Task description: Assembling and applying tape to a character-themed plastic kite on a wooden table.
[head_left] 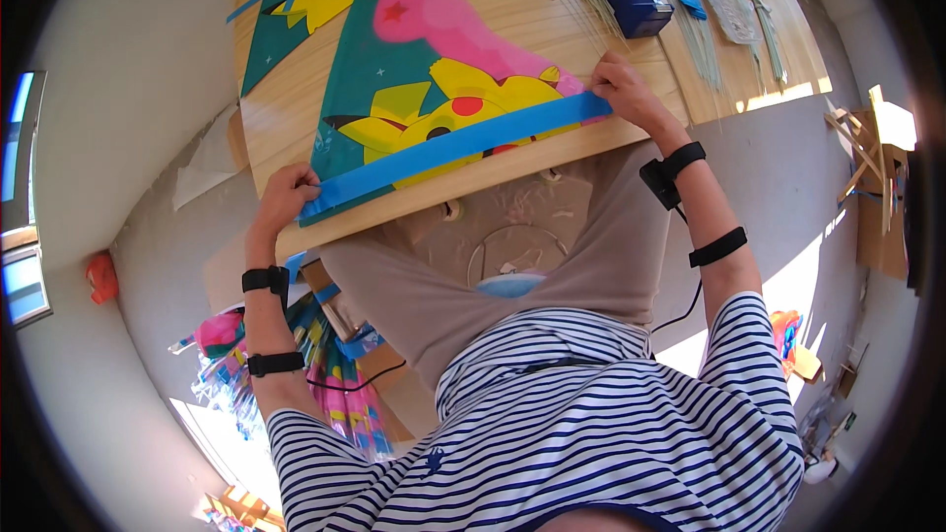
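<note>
Evidently, taping is in hand: left hand [286, 199] at nine o'clock, right hand [628, 91] near one — each apparently pinching an end of the blue tape [458, 145], at twelve, along the printed sheet's [424, 64] near edge — pressing flat seems called for.

I see plain bright blue on the tape [443, 150]; teal, pink and yellow with red spots on the printed sheet [478, 89]; pale wood grain on the counter [522, 5]; navy-and-white stripes on the shirt [591, 424]; plain taupe on the trousers [626, 236].
</note>
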`<state>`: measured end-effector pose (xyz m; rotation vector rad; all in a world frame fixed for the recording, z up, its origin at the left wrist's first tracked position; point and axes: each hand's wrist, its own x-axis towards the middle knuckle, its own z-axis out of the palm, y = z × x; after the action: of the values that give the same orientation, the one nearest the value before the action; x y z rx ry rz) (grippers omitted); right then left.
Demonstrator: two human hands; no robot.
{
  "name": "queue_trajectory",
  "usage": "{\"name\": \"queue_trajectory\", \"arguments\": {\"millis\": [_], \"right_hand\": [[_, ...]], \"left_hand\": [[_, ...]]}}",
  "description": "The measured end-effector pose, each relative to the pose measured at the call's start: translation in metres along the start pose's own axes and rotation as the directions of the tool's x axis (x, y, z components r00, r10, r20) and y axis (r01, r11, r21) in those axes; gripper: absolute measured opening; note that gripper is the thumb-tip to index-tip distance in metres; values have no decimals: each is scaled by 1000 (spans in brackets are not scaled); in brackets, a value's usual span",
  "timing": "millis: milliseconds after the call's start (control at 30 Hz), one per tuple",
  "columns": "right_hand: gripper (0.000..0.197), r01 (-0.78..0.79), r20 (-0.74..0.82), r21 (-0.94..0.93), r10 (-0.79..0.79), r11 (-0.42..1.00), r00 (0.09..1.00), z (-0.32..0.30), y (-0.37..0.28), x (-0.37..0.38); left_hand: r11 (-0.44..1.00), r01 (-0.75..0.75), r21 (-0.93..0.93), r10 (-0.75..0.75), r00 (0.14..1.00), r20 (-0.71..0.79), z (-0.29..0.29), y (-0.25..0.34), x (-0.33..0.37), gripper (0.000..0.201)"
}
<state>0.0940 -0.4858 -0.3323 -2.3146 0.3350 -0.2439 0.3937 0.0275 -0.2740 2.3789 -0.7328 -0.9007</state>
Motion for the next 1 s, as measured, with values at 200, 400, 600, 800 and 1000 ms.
{"name": "queue_trajectory", "arguments": {"millis": [200,400,600,800,1000], "right_hand": [[10,28,54,2,-28,1000,998,-7,1,0],[10,85,50,-48,-83,995,995,-6,0,-1],[12,85,41,-14,-84,996,996,-6,-1,-6],[13,-8,75,68,3,998,997,-10,-5,-4],[11,86,67,-119,-78,989,995,-10,-9,-4]], "left_hand": [[998,-46,43,45,999,9,5,9,-3,10],[995,-55,80,54,998,19,14,4,2,11],[975,-108,191,120,991,-51,30,3,7,11],[967,-104,234,136,983,-124,39,-5,3,10],[966,-81,247,121,981,-152,42,-2,2,10]]}}
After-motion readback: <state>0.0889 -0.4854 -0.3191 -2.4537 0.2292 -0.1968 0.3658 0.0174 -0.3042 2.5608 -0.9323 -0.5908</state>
